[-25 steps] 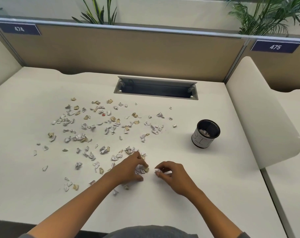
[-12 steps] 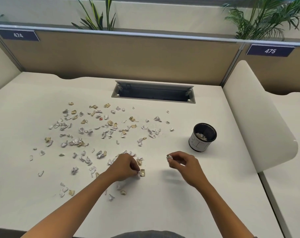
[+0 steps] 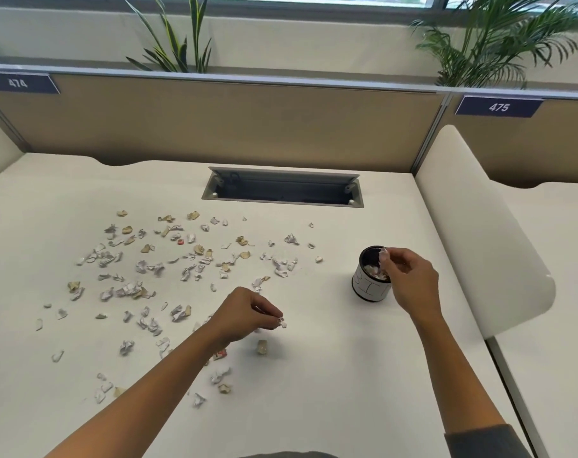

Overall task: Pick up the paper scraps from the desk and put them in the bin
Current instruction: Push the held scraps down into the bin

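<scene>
The right hand hangs over the bin, its grip closed in a pinch of thumb and fingertips on a white paper scrap held just above the bin's open mouth. The left hand is raised just off the desk, its grip likewise a pinch, closed on another small white scrap at the fingertips. The bin is a small round container, dark inside with a white wall, standing upright on the right part of the desk with several scraps already lying in it. A tan scrap lies on the desk just below the left hand. The other paper scraps, white and tan, are scattered across the left and middle of the desk, well apart from the bin. Behind them a cable slot is set into the desk, before a tan partition.
</scene>
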Available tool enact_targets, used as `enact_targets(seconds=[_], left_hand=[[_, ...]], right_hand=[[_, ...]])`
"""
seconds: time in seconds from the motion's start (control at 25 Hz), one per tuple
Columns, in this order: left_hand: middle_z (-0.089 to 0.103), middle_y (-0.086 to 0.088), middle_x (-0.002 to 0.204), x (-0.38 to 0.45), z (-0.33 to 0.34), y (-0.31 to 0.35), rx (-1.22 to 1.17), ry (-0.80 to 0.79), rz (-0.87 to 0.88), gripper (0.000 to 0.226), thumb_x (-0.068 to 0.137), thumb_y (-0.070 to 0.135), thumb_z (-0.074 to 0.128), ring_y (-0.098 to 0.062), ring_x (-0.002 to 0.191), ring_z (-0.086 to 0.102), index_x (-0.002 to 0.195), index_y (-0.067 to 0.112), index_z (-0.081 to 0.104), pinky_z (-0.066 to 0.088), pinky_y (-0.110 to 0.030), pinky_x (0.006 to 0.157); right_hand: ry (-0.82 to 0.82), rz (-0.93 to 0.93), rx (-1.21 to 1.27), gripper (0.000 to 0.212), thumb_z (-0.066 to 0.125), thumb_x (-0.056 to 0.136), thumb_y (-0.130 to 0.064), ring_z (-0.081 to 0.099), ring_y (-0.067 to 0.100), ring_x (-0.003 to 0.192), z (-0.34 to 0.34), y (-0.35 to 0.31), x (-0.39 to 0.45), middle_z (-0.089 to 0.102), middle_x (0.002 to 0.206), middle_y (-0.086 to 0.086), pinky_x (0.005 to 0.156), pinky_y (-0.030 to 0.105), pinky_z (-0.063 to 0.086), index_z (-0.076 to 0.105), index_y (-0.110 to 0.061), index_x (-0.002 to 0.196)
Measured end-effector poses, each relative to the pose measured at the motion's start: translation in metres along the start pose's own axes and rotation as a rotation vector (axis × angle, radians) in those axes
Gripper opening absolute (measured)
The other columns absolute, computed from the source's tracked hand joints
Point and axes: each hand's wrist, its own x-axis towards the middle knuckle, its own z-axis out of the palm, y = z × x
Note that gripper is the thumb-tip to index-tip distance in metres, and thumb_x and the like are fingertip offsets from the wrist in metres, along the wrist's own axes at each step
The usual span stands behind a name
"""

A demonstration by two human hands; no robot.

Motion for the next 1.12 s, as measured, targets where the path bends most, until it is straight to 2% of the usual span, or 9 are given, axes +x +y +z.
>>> enact_targets(seconds=[0.08, 0.16, 0.24, 0.4, 0.6, 0.84, 0.92, 1.04, 1.12], left_hand=[[0.078, -0.005, 0.080, 0.003, 0.005, 0.010, -0.044, -0.027, 0.003, 0.009, 0.072, 0.012, 0.079, -0.012, 0.076, 0.075, 0.081, 0.014, 0.080, 0.049, -0.019, 0.059], [0.077, -0.010, 0.083, 0.008, 0.011, 0.023, -0.135, -0.041, 0.025, 0.011, 0.072, 0.005, 0.079, -0.021, 0.082, 0.075, 0.082, 0.009, 0.079, 0.056, -0.024, 0.072], [0.077, -0.013, 0.084, 0.015, 0.018, 0.038, -0.199, -0.054, 0.052, 0.012, 0.073, 0.000, 0.079, -0.024, 0.082, 0.075, 0.084, 0.005, 0.079, 0.057, -0.023, 0.074], [0.076, -0.017, 0.086, 0.036, 0.040, 0.072, -0.257, -0.117, 0.076, 0.014, 0.073, -0.002, 0.078, -0.024, 0.082, 0.074, 0.087, 0.000, 0.077, 0.058, -0.024, 0.077], [0.075, -0.018, 0.084, 0.066, 0.078, 0.112, -0.283, -0.160, 0.086, 0.015, 0.072, -0.004, 0.079, -0.021, 0.076, 0.073, 0.087, -0.001, 0.077, 0.058, -0.023, 0.075], [0.073, -0.021, 0.091, 0.103, 0.112, 0.145, -0.250, -0.102, 0.038, 0.015, 0.074, -0.005, 0.078, -0.024, 0.077, 0.070, 0.088, -0.006, 0.074, 0.060, -0.026, 0.078], [0.074, -0.019, 0.090, 0.108, 0.117, 0.147, -0.186, -0.065, 0.034, 0.012, 0.075, -0.001, 0.079, -0.026, 0.075, 0.071, 0.086, -0.003, 0.076, 0.059, -0.024, 0.072], [0.076, -0.016, 0.088, 0.109, 0.117, 0.147, -0.071, -0.017, 0.039, 0.009, 0.078, 0.001, 0.074, -0.028, 0.080, 0.075, 0.086, 0.004, 0.077, 0.047, -0.015, 0.049], [0.076, -0.014, 0.091, 0.110, 0.114, 0.146, -0.043, -0.008, 0.046, 0.013, 0.080, 0.000, 0.068, -0.025, 0.076, 0.075, 0.088, 0.007, 0.077, 0.043, -0.015, 0.044]], right_hand=[[-0.005, -0.002, -0.053, 0.013, 0.069, 0.091, -0.025, 0.068, -0.010, 0.077, -0.002, 0.003, 0.006, 0.075, 0.088, -0.012, 0.068, 0.002, 0.046, 0.074, -0.020, 0.102], [-0.023, 0.033, -0.041, 0.020, 0.065, 0.092, -0.013, 0.072, 0.007, 0.091, -0.003, 0.010, 0.010, 0.076, 0.100, -0.002, 0.085, 0.021, 0.055, 0.073, -0.016, 0.110], [-0.027, 0.063, -0.010, 0.027, 0.060, 0.092, -0.004, 0.072, 0.016, 0.100, -0.004, 0.014, 0.008, 0.075, 0.106, 0.000, 0.097, 0.036, 0.054, 0.072, -0.016, 0.113], [0.020, 0.044, 0.019, 0.030, 0.059, 0.091, -0.001, 0.069, 0.007, 0.101, -0.009, 0.021, 0.001, 0.074, 0.106, -0.009, 0.101, 0.035, 0.052, 0.073, -0.021, 0.110], [0.058, 0.061, 0.076, 0.026, 0.061, 0.091, -0.003, 0.071, 0.010, 0.099, -0.016, 0.024, 0.003, 0.076, 0.101, -0.007, 0.099, 0.037, 0.054, 0.075, -0.020, 0.106], [0.070, 0.072, 0.120, 0.025, 0.063, 0.090, -0.004, 0.071, 0.001, 0.092, -0.024, 0.025, 0.006, 0.077, 0.093, -0.010, 0.093, 0.030, 0.055, 0.075, -0.024, 0.101], [0.071, 0.081, 0.131, 0.026, 0.064, 0.090, -0.005, 0.071, -0.001, 0.090, -0.025, 0.028, 0.005, 0.077, 0.090, -0.012, 0.090, 0.027, 0.055, 0.075, -0.026, 0.098], [0.069, 0.089, 0.159, 0.023, 0.064, 0.089, -0.003, 0.072, 0.005, 0.091, -0.026, 0.032, 0.006, 0.077, 0.090, -0.008, 0.089, 0.028, 0.055, 0.075, -0.022, 0.098], [0.066, 0.096, 0.190, 0.022, 0.064, 0.090, -0.002, 0.073, 0.009, 0.091, -0.026, 0.034, 0.007, 0.077, 0.090, -0.003, 0.089, 0.030, 0.056, 0.075, -0.018, 0.098]])
